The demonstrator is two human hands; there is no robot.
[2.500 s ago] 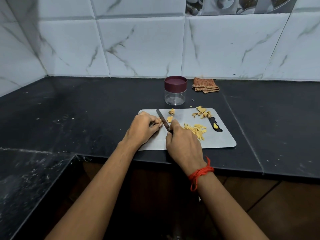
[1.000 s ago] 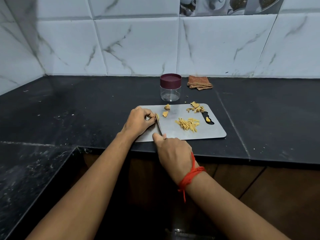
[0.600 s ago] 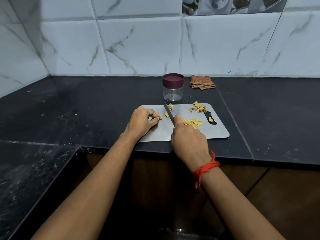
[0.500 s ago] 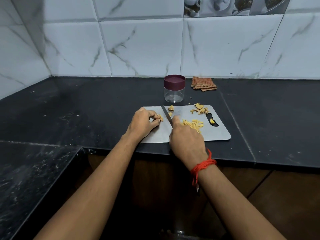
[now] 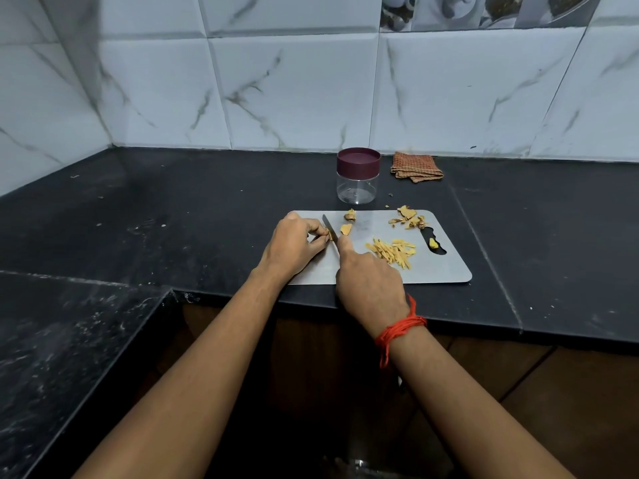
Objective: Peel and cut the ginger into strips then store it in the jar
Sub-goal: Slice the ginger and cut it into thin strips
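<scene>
The left hand (image 5: pixel 294 247) is pinching a small ginger piece (image 5: pixel 331 235) on the cutting board (image 5: pixel 439 267); the right hand (image 5: pixel 368 281) is gripping the knife (image 5: pixel 327 223), its blade lying against the piece's right side, pointing away.

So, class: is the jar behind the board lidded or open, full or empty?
Lidded and empty: the maroon lid sits on the jar; its clear body shows nothing inside.
</scene>
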